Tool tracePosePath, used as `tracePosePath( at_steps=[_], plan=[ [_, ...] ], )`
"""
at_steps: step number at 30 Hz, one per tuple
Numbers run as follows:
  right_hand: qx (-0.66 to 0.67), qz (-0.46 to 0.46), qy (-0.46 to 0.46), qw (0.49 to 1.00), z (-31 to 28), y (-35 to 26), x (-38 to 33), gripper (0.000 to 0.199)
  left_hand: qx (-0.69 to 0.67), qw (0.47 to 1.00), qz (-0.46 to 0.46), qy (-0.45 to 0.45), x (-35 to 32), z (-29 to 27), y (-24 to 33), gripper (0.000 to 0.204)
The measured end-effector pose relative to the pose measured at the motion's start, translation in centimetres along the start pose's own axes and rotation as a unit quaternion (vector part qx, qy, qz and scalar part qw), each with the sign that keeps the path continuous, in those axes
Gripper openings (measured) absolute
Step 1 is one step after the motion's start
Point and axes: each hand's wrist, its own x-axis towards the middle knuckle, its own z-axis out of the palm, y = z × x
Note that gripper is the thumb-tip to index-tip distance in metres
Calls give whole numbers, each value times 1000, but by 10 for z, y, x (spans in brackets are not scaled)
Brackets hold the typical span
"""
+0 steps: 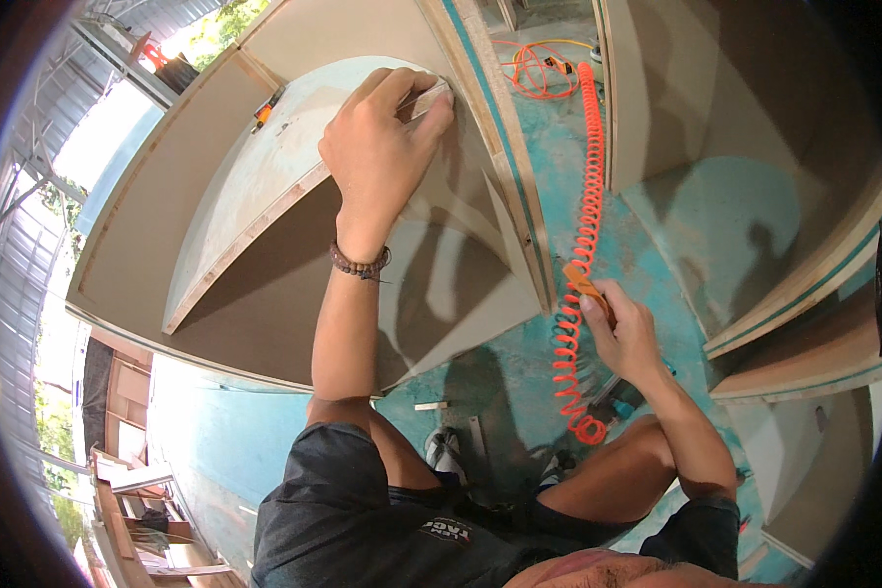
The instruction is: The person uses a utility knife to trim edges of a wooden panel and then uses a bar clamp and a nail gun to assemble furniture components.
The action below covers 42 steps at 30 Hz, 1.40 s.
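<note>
My left hand point(387, 142) reaches over a curved wooden shelf point(309, 93) inside a cabinet frame. Its thumb and fingers close on a small pale piece point(426, 101) near the inner side of the frame; the piece is too small and partly hidden to name. In my right hand point(625, 335) is an orange hand tool point(580, 281), held low beside the cabinet; its exact kind does not show clearly. Behind that tool hangs or lies a coiled orange air hose point(590, 186). Another orange-and-black tool point(264, 113) rests on the shelf's far left part.
A teal-edged upright panel point(505, 127) bounds the cabinet on the right. Farther right stands a second curved cabinet point(735, 186). Orange cable point(539, 78) lies on the teal floor point(549, 147) at the back. A wood strip point(430, 406) lies near my feet.
</note>
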Motion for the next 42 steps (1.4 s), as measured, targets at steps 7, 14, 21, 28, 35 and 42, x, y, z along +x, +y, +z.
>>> tracePosePath(
  at_steps=[7, 14, 21, 28, 35, 42],
  plan=[
    [-6, -9, -5, 1000, 3, -7, -1, 24, 20, 999, -35, -28, 3, -4, 0, 25],
    [-5, -22, -9, 1000, 2, -11, -4, 23, 31, 999, 8, -11, -1, -4, -2, 31],
    [-4, -33, 3, 999, 1, -9, -4, 26, 18, 999, 14, 47, -3, 10, 4, 20],
    [21, -5, -43, 999, 1, -11, 0, 24, 94, 986, 93, 102, -6, 25, 5, 20],
    [-44, -26, -94, 994, 6, 7, 5, 21, 88, 980, 143, 107, -10, 28, 1, 21],
    [-83, -37, -153, 984, 26, 17, 12, 22, 111, 974, 149, 130, -11, 29, -5, 20]
  ],
)
